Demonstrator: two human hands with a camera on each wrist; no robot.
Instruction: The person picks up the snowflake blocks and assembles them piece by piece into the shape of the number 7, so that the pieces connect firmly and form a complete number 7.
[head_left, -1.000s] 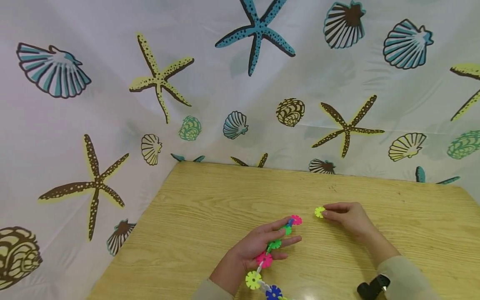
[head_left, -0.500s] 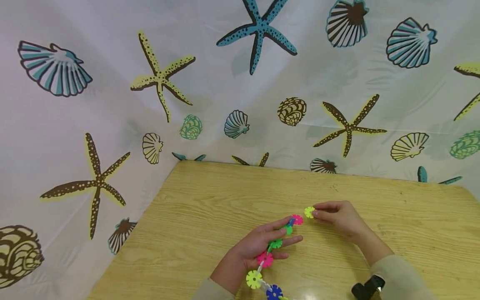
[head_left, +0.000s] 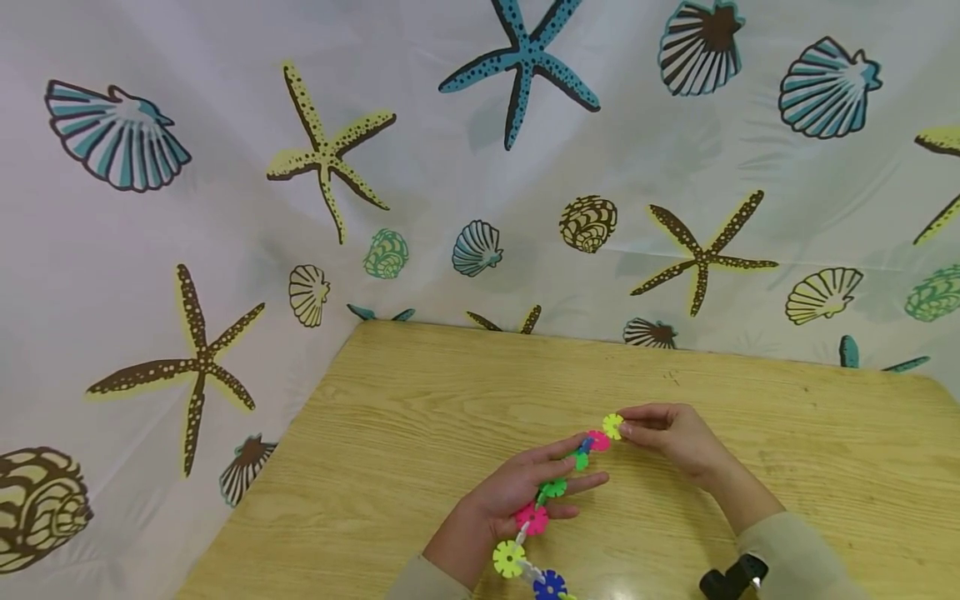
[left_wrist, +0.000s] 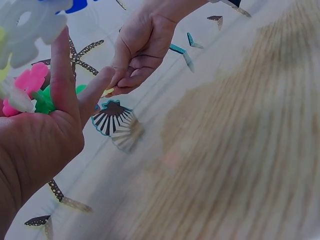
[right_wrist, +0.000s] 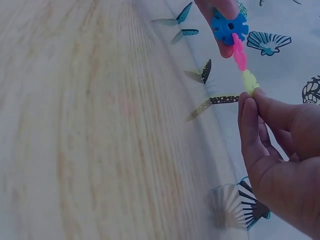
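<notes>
My left hand (head_left: 498, 492) pinches a chain of interlocking plastic snowflake discs (head_left: 532, 520) near its far end, between thumb and forefinger. The rest of the chain runs across the palm and down past the wrist in green, pink, white, yellow and blue. A pink disc (head_left: 598, 440) sticks out beyond the fingertips, joined to a blue disc (right_wrist: 229, 25) at the pinch. My right hand (head_left: 675, 437) holds a single yellow disc (head_left: 612, 427) by its edge. In the right wrist view the yellow disc's rim is right at the end of the pink one.
Below the hands is a wooden table (head_left: 420, 400). A white curtain (head_left: 420, 167) printed with starfish and shells rises behind it and along the left. A small black device (head_left: 735, 577) is at the right wrist, and the chain's near end leaves the frame at the bottom.
My right hand has moved left with the yellow disc, from well apart to right beside the pink disc. The left hand and chain have stayed almost still.
</notes>
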